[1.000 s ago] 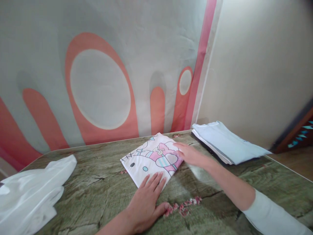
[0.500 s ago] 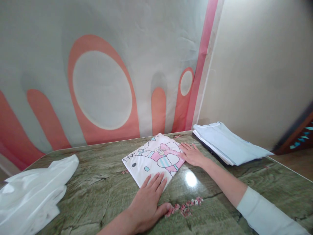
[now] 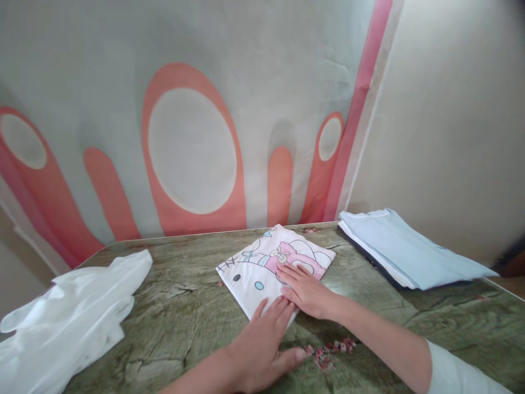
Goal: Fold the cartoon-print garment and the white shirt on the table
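Note:
A folded white cloth (image 3: 241, 290) with a pink cartoon print lies flat on the table, its corners making a diamond. My left hand (image 3: 266, 342) rests on its near corner, fingers spread and thumb out over the tabletop. Palm down, my right hand (image 3: 305, 290) lies across the cloth's near right side, with its fingers stretched over the pink print. The two hands almost meet, the right fingers close to the left fingertips. Neither hand grips anything.
A crumpled white cloth (image 3: 77, 317) lies at the left of the wood-patterned table (image 3: 172, 323). A stack of folded clothes, light blue shirt (image 3: 410, 246) on top, sits at the right. Behind the table stands a wall with a red-patterned covering (image 3: 262, 82).
My right hand has slid from the cloth's right corner toward its near side, close to my left hand. My left hand stays at the near corner. The view has shifted slightly left.

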A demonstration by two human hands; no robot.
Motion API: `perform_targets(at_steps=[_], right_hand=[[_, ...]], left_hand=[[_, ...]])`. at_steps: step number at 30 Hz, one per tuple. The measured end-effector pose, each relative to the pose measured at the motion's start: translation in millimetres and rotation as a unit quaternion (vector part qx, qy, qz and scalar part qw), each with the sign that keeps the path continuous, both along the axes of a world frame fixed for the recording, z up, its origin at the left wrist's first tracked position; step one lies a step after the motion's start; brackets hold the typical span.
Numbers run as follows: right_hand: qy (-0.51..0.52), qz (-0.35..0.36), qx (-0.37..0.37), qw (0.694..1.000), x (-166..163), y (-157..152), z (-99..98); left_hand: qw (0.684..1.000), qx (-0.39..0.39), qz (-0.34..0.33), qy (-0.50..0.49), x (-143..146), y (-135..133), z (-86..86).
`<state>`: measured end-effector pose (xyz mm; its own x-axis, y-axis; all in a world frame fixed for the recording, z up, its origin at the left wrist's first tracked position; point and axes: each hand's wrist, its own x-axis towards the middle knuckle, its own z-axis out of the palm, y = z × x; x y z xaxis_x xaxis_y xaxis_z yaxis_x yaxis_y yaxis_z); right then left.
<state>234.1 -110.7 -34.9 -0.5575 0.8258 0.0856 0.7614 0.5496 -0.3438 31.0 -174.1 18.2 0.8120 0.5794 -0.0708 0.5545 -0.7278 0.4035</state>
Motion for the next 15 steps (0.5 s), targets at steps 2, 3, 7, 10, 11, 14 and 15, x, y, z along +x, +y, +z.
perform_targets(at_steps=[2, 3, 7, 10, 11, 14, 15], right_hand=[[-0.005, 0.021, -0.008, 1.0, 2, -2, -1.2], [-0.009, 0.031, -0.011, 0.999, 4, -2, -1.0], [-0.026, 0.057, -0.031, 0.998, 13, -2, 4.3], [-0.03, 0.091, -0.046, 0.994, 19, -5, 10.4], [-0.028, 0.105, -0.05, 0.993, 21, -7, 12.7], [-0.014, 0.142, -0.063, 0.988, 32, -15, 19.9], [-0.009, 0.149, -0.068, 0.986, 37, -18, 22.2]], left_hand=[[0.998, -0.034, 0.024, -0.047, -4, 5, 5.8], [0.996, -0.037, 0.047, -0.066, -7, 9, 6.6], [0.989, 0.041, 0.119, -0.075, -22, 31, -2.7], [0.99, 0.094, 0.098, -0.03, -30, 40, -10.4], [0.991, 0.103, 0.085, -0.013, -30, 41, -11.2], [0.992, 0.109, 0.049, 0.025, -30, 39, -10.0], [0.993, 0.108, 0.042, 0.032, -29, 39, -9.4]])
